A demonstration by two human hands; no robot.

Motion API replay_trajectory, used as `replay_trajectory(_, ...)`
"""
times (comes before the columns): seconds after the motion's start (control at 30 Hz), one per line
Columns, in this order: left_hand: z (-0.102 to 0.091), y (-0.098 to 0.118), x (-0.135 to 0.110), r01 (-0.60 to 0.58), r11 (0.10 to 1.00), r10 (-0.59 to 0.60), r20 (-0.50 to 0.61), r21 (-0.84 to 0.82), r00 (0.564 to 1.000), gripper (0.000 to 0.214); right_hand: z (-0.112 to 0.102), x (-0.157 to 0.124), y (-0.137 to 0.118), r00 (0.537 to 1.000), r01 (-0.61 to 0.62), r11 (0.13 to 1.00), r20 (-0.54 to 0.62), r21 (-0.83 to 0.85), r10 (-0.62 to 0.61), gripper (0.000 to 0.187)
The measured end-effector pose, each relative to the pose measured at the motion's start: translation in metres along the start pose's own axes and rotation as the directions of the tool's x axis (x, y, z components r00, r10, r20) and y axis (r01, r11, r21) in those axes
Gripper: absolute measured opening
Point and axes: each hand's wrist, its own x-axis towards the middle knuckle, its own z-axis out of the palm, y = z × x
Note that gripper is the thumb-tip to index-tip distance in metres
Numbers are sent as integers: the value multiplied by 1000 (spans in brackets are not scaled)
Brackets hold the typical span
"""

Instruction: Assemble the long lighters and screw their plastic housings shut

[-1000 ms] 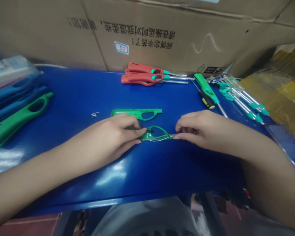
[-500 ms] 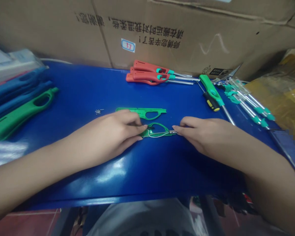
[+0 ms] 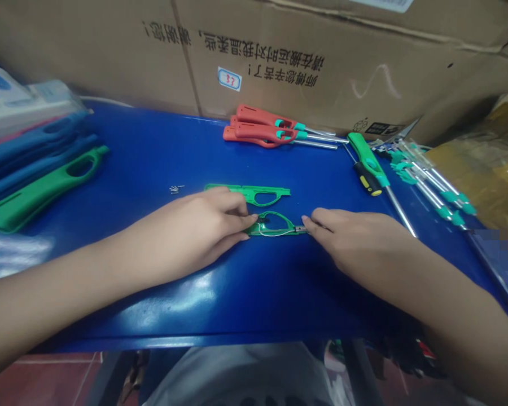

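My left hand (image 3: pixel 214 223) is closed on the handle end of an opened green lighter half-shell (image 3: pixel 275 216), low over the blue table. A thin white wire runs along this half-shell, and a small dark part sits by my left fingertips. At the other end, my right hand (image 3: pixel 342 234) pinches the metal tip piece at the shell's nose; its far part is hidden by my fingers. Just behind lies a second green half-shell (image 3: pixel 275 194), inner side up, partly covered by my left hand. Several small screws (image 3: pixel 176 189) rest left of it.
Red lighters (image 3: pixel 258 131) lie by the cardboard box (image 3: pixel 254 56) at the back. To the right are a green lighter (image 3: pixel 366 157), a black and yellow screwdriver (image 3: pixel 367 179) and several metal tubes with teal parts (image 3: pixel 432 189). Green and blue handle shells (image 3: pixel 46 192) lie at left.
The view has shifted slightly, so everything appears a little further right. My right fingers have turned slightly at the metal tip; my left hand keeps its hold.
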Motion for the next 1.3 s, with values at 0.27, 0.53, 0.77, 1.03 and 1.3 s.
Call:
replay_trajectory(0.27, -4, 7, 4, -3, 1000, 3, 31, 27, 1000, 37, -12, 8, -11, 990, -35, 999, 138, 12, 33, 28)
replay_trajectory(0.53, 0, 1, -1, -17, 1000, 17, 5, 4, 1000, 33, -1, 6, 14, 989, -24, 857, -113, 515, 96, 24)
replay_trajectory(0.77, 7, -3, -3, -38, 999, 37, -45, -32, 998, 32, 7, 18, 19, 974, -85, 725, -95, 684, 203, 20)
replay_trajectory(1.03, 6, 3, -6, -46, 999, 46, -78, 1, 996, 32, 4, 13, 29, 973, -177, 663, 28, 727, 229, 17)
replay_trajectory(1.3, 6, 7, -4, -12, 996, -4, -171, -92, 985, 21, 5, 9, 34, 985, -132, 656, 26, 744, 168, 12)
